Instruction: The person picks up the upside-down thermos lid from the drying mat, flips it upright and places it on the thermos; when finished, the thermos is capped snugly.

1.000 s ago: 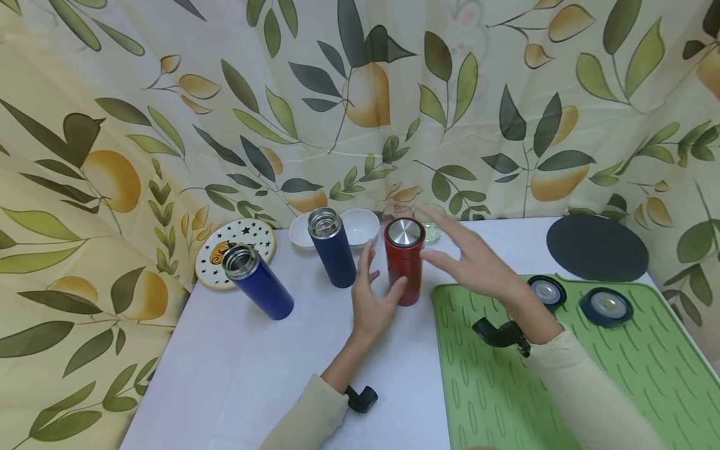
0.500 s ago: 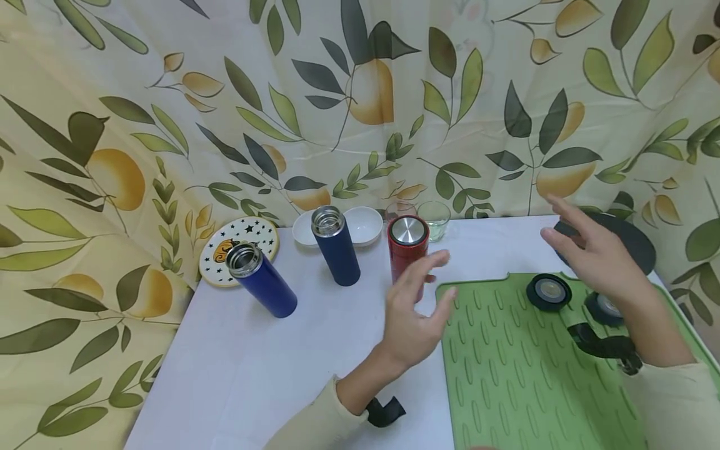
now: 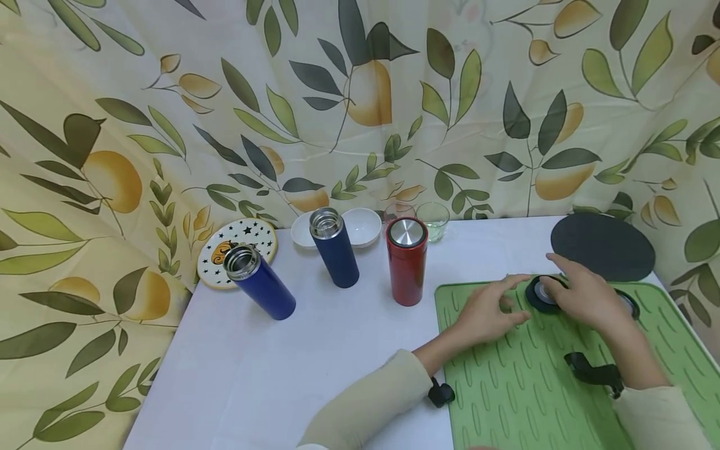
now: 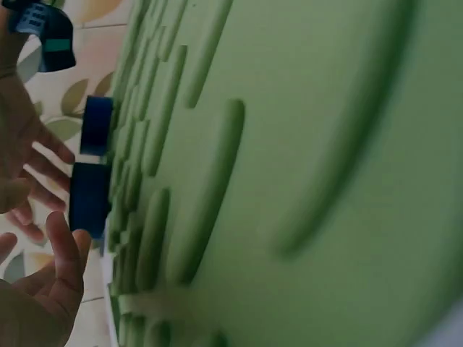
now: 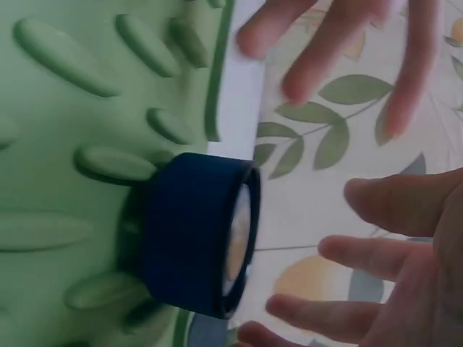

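"What stands left of the hands?"
"A red bottle, upright. Then the left hand, fingers loosely spread above the green mat."
"And the dark lid?"
"On the mat, between both hands. The right hand has fingers extended; whether its thumb touches the lid is hard to tell."

Head view: soft, even light, medium bright, mostly sharp. Glare on the steel top, left of the left grip. Faint soft shadow on the green mat, near side of the right grip. Blue bottle, well left of both grips, leans with wide-angle stretch. Left wrist: dim, closest mat out of focus, navy lids just past the left grip lose detail. Right wrist: hazy, upper fingers blurred.
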The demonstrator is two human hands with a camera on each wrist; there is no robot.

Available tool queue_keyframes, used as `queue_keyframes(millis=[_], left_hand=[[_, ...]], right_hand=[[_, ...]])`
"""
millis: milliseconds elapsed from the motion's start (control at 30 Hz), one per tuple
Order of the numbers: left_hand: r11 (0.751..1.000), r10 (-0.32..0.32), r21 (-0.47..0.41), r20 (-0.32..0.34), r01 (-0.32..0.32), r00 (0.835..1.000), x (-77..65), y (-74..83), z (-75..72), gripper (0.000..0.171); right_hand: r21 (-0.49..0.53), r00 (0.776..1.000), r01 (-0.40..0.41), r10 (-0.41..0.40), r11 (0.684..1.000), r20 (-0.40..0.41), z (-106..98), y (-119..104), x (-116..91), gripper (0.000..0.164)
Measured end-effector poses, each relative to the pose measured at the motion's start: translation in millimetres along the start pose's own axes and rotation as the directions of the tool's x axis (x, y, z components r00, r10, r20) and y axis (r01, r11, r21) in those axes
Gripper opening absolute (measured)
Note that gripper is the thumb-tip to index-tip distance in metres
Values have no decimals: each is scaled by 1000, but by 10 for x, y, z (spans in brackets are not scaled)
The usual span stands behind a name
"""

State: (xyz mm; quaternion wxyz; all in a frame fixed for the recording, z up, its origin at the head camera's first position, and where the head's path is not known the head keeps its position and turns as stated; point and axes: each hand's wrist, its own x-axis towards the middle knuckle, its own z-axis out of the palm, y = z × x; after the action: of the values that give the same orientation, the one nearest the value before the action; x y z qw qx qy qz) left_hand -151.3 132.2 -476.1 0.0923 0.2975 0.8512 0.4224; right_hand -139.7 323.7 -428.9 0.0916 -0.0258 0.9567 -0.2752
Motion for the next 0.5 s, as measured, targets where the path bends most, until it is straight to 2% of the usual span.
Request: queue_keyframes(millis=[100,267,367,500], left_hand=[[997,-36,71,51,33,998,65,1,117,63],[996,-66,68,81,61,995,95,-41,192,59],[996,-72,52,88,67,994,100,-52,214,56],[996,-81,51,92,76,992,101,-51,224,54]], right_hand=[[-8,999,-7,7,1000,37,64,37,2,69],[-2,997,-20,20,1000,75,132,42,-6,67],[-2,998,-32,32,999,48,147,51,-23,65],[8,998,-48,48,999,-37,163,85,-22,59]])
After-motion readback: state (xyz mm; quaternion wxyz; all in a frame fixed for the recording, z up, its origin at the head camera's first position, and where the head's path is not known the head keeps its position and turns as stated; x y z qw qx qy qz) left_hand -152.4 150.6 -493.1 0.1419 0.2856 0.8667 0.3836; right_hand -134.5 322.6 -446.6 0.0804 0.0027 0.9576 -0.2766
